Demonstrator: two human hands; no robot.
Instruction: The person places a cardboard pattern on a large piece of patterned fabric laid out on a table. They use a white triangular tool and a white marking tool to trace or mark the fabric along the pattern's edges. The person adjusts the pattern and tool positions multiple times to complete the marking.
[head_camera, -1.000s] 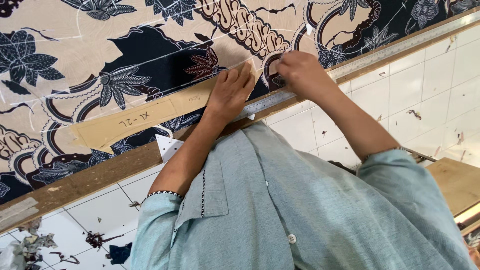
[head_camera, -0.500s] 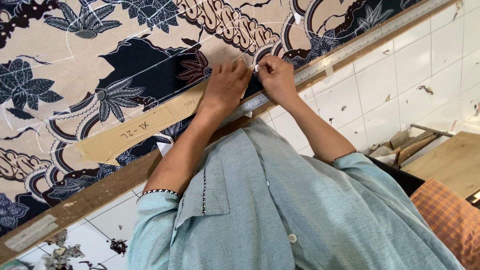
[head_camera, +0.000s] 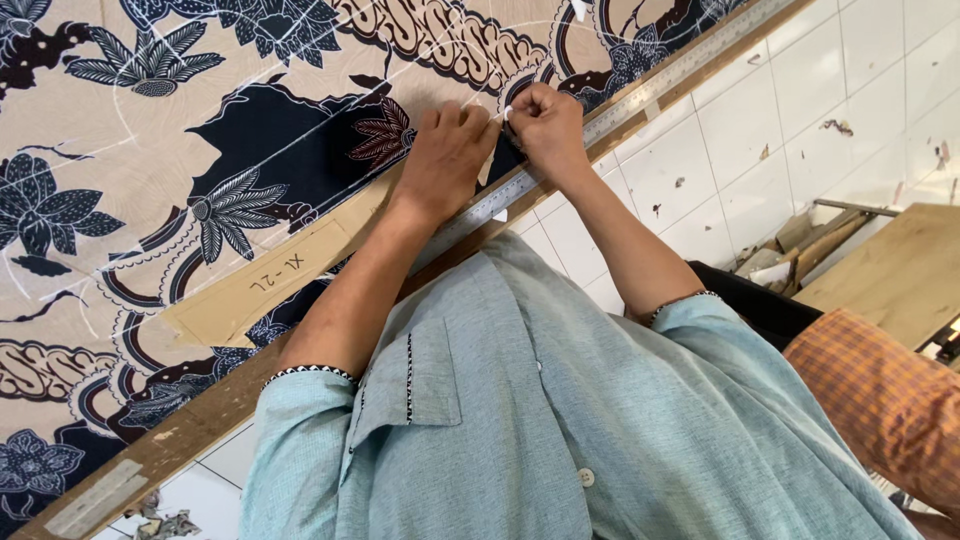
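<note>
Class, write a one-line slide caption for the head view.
Left hand pressing a tan paper pattern flat on batik cloth while the right hand pinches a small white piece beside a metal ruler.

Clad in a pale blue-green woven short-sleeved shirt (head_camera: 560, 400), with a chest pocket (head_camera: 405, 385) edged in black-and-white stitching, matching patterned trim at both cuffs, and small white round buttons (head_camera: 585, 478) down the front. Bare forearms, no rings visible.

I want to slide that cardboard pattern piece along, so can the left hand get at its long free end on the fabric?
Probably yes. The left hand already presses one end of the cardboard pattern, and nothing lies on its free stretch over the fabric.
</note>
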